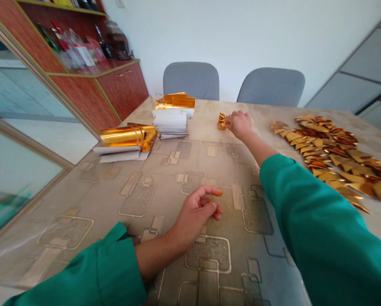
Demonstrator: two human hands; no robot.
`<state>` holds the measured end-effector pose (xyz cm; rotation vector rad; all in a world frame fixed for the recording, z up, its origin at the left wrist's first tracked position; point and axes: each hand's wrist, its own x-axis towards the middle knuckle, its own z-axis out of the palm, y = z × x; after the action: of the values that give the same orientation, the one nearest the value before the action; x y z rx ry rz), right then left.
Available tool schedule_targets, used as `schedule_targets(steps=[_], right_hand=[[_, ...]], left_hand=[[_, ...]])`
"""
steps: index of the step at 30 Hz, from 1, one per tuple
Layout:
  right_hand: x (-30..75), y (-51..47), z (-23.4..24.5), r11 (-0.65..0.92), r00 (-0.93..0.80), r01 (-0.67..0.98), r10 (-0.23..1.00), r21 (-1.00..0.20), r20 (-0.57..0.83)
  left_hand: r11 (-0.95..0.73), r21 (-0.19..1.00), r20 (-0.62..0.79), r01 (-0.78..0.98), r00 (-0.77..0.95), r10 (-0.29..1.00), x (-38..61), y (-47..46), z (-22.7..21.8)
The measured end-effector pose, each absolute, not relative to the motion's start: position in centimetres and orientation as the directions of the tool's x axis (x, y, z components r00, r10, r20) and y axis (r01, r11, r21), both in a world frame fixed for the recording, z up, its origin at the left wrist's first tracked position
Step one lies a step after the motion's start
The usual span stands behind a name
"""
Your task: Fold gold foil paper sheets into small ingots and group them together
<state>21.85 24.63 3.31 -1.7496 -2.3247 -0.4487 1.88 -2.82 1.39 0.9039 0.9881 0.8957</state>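
My right hand (240, 124) reaches to the far part of the table, its fingers closed on a small folded gold foil paper (222, 121). My left hand (199, 211) hovers over the near middle of the patterned tablecloth (190, 182), fingers loosely bent and apart, holding nothing. Many folded gold paper pieces (324, 146) lie in overlapping rows to the right. Left of my right hand, a stack of white-backed paper sheets (170, 124) stands with gold foil sheets (179, 101) behind it. A rolled bundle of gold foil paper (122, 137) with a band round it rests further left.
Two grey chairs (191, 80) (271, 86) stand beyond the far table edge, against a white wall. At the left is a reddish wooden cabinet (123, 87) with bottles and bags on it, and a glass panel (24, 178) with a frame.
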Motion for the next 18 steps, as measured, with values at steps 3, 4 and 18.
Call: schedule_targets(steps=[3,4,18], right_hand=[[21.7,24.7,3.4,0.246,-0.273,0.961,0.902,0.124,0.333],[21.7,24.8,3.4,0.244,-0.272,0.962,0.903,0.123,0.332],[21.9,18.6,4.0,0.204,-0.155,0.975,0.906,-0.086,0.393]], left_hand=[[0.349,0.915,-0.285,-0.204,0.287,0.914,1.9,-2.8,1.3],[0.348,0.915,-0.284,-0.205,0.288,0.915,1.9,-2.8,1.3],[0.148,0.978,-0.101,-0.145,0.290,0.952,1.6,-1.9,1.3]])
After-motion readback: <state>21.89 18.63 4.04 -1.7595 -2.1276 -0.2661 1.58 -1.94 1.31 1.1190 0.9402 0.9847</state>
